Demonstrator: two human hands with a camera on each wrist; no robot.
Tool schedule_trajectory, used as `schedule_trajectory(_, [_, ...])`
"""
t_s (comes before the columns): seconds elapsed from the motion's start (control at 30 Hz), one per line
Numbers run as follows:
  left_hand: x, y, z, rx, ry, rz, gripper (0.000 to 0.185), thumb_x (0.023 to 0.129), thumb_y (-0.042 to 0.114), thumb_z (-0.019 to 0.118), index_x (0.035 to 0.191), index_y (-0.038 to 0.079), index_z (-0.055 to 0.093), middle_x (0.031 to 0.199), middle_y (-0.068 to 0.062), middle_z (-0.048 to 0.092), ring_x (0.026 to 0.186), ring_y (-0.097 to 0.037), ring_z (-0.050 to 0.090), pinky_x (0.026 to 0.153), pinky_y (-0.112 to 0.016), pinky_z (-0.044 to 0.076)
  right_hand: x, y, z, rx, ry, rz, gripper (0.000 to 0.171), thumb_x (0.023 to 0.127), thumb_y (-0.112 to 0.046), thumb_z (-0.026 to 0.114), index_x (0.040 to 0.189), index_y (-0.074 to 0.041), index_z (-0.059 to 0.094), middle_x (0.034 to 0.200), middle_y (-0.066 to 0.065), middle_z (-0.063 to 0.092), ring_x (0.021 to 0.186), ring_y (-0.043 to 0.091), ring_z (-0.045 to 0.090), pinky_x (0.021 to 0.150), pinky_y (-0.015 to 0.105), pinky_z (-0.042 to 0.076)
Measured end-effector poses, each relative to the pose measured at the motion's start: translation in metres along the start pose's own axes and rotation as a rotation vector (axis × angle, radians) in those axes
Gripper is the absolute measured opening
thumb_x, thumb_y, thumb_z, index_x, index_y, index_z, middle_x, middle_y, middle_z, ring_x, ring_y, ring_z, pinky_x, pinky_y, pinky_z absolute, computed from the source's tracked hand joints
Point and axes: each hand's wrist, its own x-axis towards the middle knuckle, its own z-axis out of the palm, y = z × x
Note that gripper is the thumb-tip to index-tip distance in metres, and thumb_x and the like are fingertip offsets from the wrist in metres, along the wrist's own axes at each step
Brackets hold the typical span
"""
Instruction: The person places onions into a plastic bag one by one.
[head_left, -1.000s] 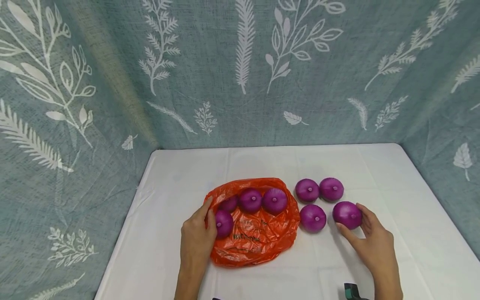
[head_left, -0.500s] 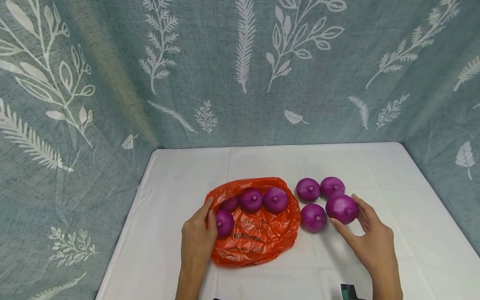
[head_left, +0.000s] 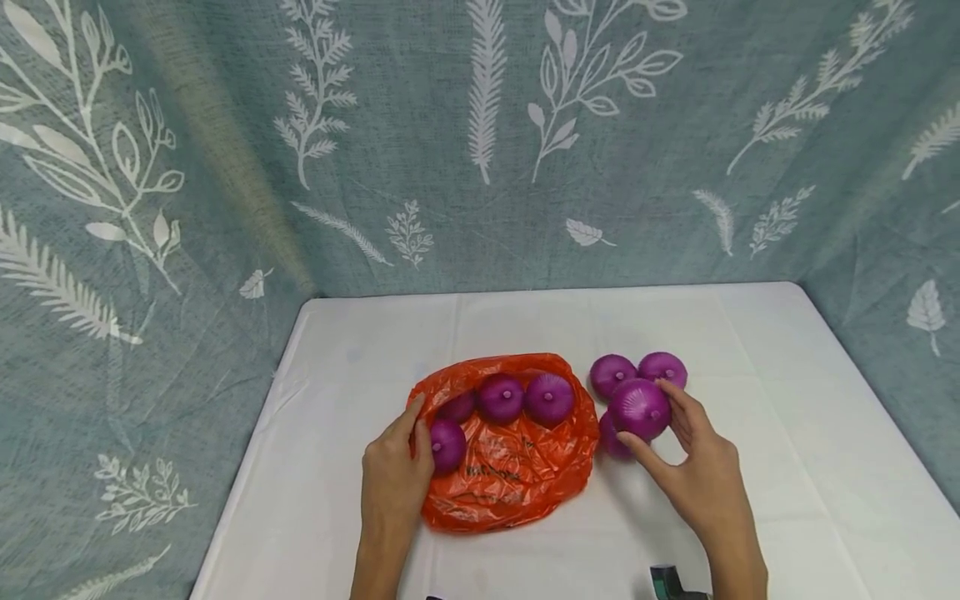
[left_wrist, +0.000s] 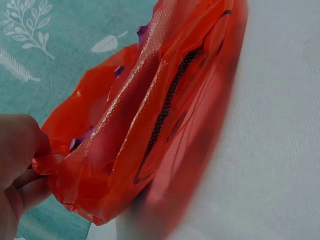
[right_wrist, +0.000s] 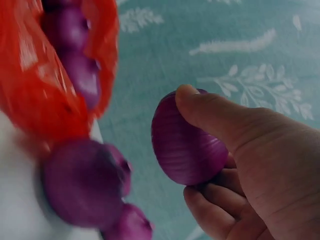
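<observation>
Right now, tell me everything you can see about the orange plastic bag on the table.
The orange plastic bag is thin, crinkled and glossy, with dark print on its side. It lies flat on the white tablecloth, its mouth open toward the far wall. Four purple onions show in the opening, one of them partly hidden behind the film. The left hand pinches the rim at the bag's left edge, holding the mouth open. The right hand holds another onion just to the bag's right, not touching it.

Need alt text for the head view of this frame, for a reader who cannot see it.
A right hand holds a purple onion lifted above three more onions on a white table, beside an orange plastic bag. The left hand grips the bag's edge; four onions lie inside.
</observation>
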Motion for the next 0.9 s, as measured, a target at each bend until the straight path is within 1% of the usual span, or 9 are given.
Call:
schedule_trajectory(0.1, [0.000,0.000,-0.001,0.002,0.002,-0.004,0.037,0.098,-0.001,0.069,0.134,-0.001,0.071,0.122,-0.023,0.075,0.107,-0.036,0.075,0.082,-0.046,0.063,0.000,-0.004,0.010,0.029,-0.029,-0.052,0.088,0.080,-0.025,0.096,0.154,-0.014,0.049,0.148,0.021,0.061,0.130,0.039,0.063,0.097,0.049,0.054])
schedule_trajectory(0.27, [0.000,0.000,-0.001,-0.001,0.006,-0.016,0.037,0.097,-0.001,0.070,0.134,-0.002,0.071,0.124,-0.022,0.074,0.111,-0.036,0.073,0.085,-0.047,0.062,0.001,-0.012,0.024,0.058,-0.077,-0.107,0.088,0.080,-0.026,0.095,0.155,-0.022,0.050,0.144,0.017,0.065,0.127,0.037,0.066,0.096,0.056,0.056])
schedule_trajectory(0.43, [0.000,0.000,-0.001,-0.008,0.004,-0.013,0.037,0.097,-0.002,0.070,0.134,-0.003,0.070,0.124,-0.023,0.074,0.110,-0.036,0.073,0.083,-0.047,0.063,0.002,-0.021,0.036,0.081,-0.119,-0.154,0.086,0.082,-0.035,0.094,0.155,-0.025,0.050,0.141,0.010,0.068,0.122,0.031,0.070,0.096,0.052,0.059])
schedule_trajectory(0.53, [-0.001,0.000,-0.001,-0.005,0.001,-0.015,0.037,0.097,-0.002,0.070,0.134,-0.003,0.070,0.124,-0.023,0.074,0.109,-0.036,0.074,0.083,-0.047,0.063,0.003,-0.027,0.045,0.081,-0.144,-0.180,0.085,0.082,-0.040,0.093,0.155,-0.025,0.052,0.139,0.005,0.071,0.106,0.024,0.074,0.090,0.046,0.063])
schedule_trajectory(0.6, [-0.001,0.000,-0.001,-0.003,0.002,-0.017,0.037,0.097,-0.002,0.070,0.134,-0.003,0.071,0.124,-0.023,0.074,0.110,-0.037,0.073,0.083,-0.048,0.063,0.003,-0.031,0.051,0.081,-0.172,-0.185,0.084,0.082,-0.042,0.092,0.155,-0.026,0.053,0.124,0.003,0.076,0.090,0.018,0.070,0.083,0.041,0.063])
schedule_trajectory(0.67, [-0.001,0.000,-0.001,-0.002,0.002,-0.017,0.037,0.097,-0.002,0.070,0.134,-0.002,0.071,0.123,-0.023,0.074,0.110,-0.037,0.073,0.083,-0.047,0.063,0.002,-0.036,0.059,0.075,-0.198,-0.184,0.083,0.083,-0.044,0.092,0.155,-0.026,0.054,0.117,0.002,0.076,0.084,0.016,0.064,0.081,0.039,0.061])
schedule_trajectory(0.77, [0.000,0.000,0.000,-0.003,0.000,-0.010,0.036,0.097,-0.001,0.070,0.134,-0.002,0.071,0.123,-0.023,0.074,0.109,-0.037,0.074,0.083,-0.047,0.063,0.000,-0.043,0.069,0.057,-0.241,-0.168,0.082,0.083,-0.047,0.090,0.155,-0.026,0.054,0.113,0.003,0.077,0.088,0.014,0.067,0.088,0.042,0.062])
schedule_trajectory(0.83, [0.000,0.000,0.000,-0.003,-0.002,-0.005,0.036,0.097,-0.001,0.070,0.134,-0.002,0.071,0.122,-0.023,0.074,0.108,-0.037,0.074,0.082,-0.047,0.063,-0.002,-0.048,0.076,0.047,-0.262,-0.156,0.082,0.084,-0.048,0.089,0.155,-0.025,0.054,0.125,0.006,0.076,0.096,0.015,0.070,0.093,0.044,0.062])
schedule_trajectory(0.9, [0.000,0.000,0.000,-0.003,-0.003,0.001,0.036,0.097,-0.001,0.070,0.134,-0.003,0.071,0.122,-0.024,0.074,0.107,-0.037,0.074,0.081,-0.046,0.063,-0.003,-0.051,0.082,0.048,-0.279,-0.149,0.083,0.084,-0.047,0.089,0.156,-0.025,0.053,0.129,0.007,0.075,0.099,0.016,0.072,0.094,0.044,0.062])
